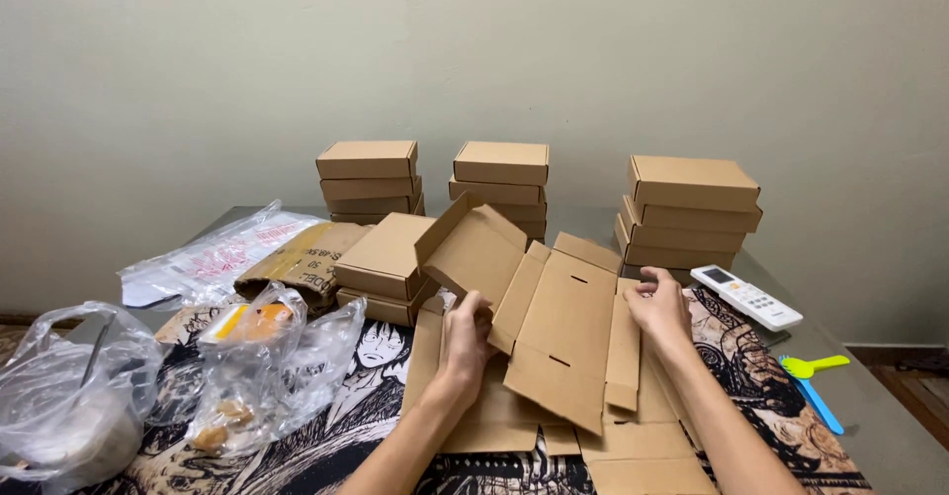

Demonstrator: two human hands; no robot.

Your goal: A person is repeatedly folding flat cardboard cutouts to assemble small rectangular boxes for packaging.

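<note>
A flat brown cardboard box blank (563,322) is tilted up in front of me, partly folded, with one flap (473,248) raised at its left. My left hand (465,342) grips its left side panel from below. My right hand (660,307) pinches the right side flap. Beneath them lie more unfolded cardboard blanks (633,450) on a printed black-and-white mat (326,426).
Three stacks of folded brown boxes (371,179) (502,183) (690,213) stand at the back by the wall, two more boxes (384,268) at left centre. Clear plastic bags (74,396) (262,357) sit left. A white remote (746,297) and green and blue plastic utensils (816,381) lie right.
</note>
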